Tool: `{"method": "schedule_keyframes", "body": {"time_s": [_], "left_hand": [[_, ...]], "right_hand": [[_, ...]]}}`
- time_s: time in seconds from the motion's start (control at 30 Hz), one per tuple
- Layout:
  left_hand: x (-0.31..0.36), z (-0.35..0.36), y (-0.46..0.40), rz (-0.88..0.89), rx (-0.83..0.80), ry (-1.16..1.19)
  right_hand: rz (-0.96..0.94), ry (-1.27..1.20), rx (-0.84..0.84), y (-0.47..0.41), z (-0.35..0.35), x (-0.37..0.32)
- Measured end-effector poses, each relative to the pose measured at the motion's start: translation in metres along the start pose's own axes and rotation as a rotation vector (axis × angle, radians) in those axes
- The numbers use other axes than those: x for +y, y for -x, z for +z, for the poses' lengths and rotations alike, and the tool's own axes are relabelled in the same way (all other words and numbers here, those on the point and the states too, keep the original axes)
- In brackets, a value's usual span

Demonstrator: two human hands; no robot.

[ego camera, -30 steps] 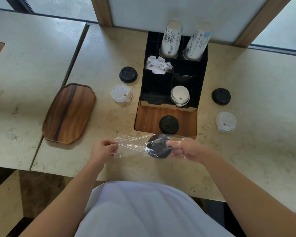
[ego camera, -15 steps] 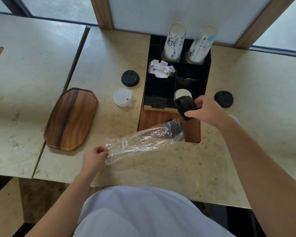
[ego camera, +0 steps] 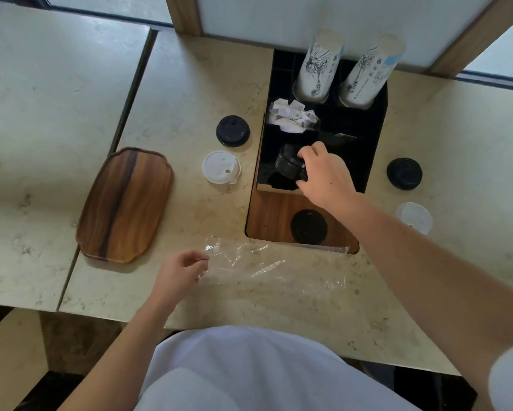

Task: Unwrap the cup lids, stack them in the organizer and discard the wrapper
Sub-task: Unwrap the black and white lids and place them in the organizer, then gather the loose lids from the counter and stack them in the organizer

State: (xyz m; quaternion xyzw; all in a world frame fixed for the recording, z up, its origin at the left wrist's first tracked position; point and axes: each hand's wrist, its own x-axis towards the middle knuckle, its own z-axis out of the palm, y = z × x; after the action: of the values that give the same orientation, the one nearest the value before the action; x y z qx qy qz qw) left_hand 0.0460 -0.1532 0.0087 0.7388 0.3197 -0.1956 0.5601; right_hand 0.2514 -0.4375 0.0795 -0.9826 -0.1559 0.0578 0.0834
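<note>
Since half a second ago the right hand [ego camera: 323, 173] has carried the stack of black lids [ego camera: 289, 166] leftward into the organizer [ego camera: 374, 149], and the wrapper [ego camera: 273, 266] now lies flat and empty.

At twelve o'clock the organizer is rigid, black and boxy. The wrapper at six o'clock is clear, crinkled film, probably nearly weightless, limp and slippery, so best taken at an edge, where the left hand [ego camera: 179, 272] pinches its nine o'clock end. Curled fingers grip the ribbed, stiff plastic lids by their sides over the front-left compartment; light, likely prone to toppling.
</note>
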Motion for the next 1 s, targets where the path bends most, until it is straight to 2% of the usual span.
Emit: {"method": "schedule_keyframes", "body": {"time_s": [0.07,0.2,0.4,0.8,1.0], "left_hand": [[-0.002,0.003,-0.002,-0.005,-0.006,-0.003],[-0.003,0.007,-0.007,-0.016,0.001,-0.023],[-0.005,0.011,-0.02,-0.132,-0.037,0.057],[-0.01,0.013,-0.026,-0.116,-0.035,0.068],[-0.01,0.012,-0.026,-0.112,-0.05,0.075]], "right_hand": [[-0.026,0.099,-0.045,-0.009,0.004,-0.004],[-0.024,0.119,-0.113,-0.022,0.016,-0.006],[-0.116,0.241,-0.1,-0.029,0.033,-0.007],[-0.114,0.26,-0.22,-0.045,0.034,-0.015],[-0.115,0.155,-0.24,-0.037,0.034,-0.016]]}}
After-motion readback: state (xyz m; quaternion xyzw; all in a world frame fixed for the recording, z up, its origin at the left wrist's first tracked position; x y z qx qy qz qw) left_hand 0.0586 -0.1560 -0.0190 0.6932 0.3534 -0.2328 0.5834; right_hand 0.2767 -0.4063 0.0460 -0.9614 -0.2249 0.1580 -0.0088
